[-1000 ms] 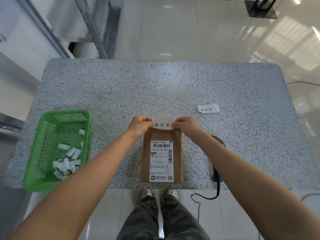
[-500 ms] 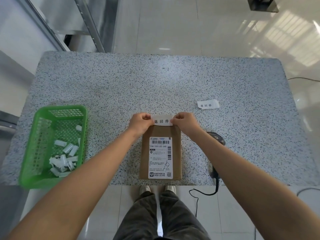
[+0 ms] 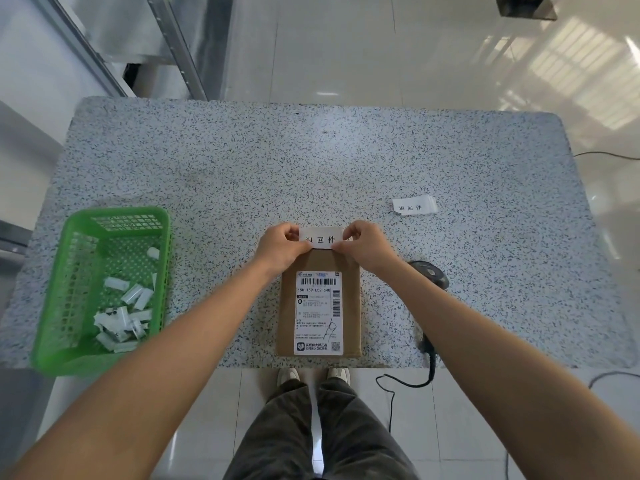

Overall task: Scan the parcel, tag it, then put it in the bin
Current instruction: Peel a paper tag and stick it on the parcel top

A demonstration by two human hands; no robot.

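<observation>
A flat brown parcel (image 3: 349, 303) with a white shipping label (image 3: 318, 311) lies at the near edge of the speckled table (image 3: 311, 161). A white tag (image 3: 321, 238) with three black characters sits at the parcel's far edge. My left hand (image 3: 282, 247) pinches the tag's left end and my right hand (image 3: 363, 245) pinches its right end. The green bin (image 3: 162, 271) stands at the table's left front corner, holding several crumpled white paper strips.
A second white tag (image 3: 414, 205) lies on the table to the far right of the parcel. A black handheld scanner (image 3: 431, 271) rests beside my right forearm, its cable hanging over the table edge. My legs and shoes show below the table.
Both hands stay pinched on the tag at the parcel's top edge. The view has shifted slightly as my head moved; nothing on the table has changed place.
</observation>
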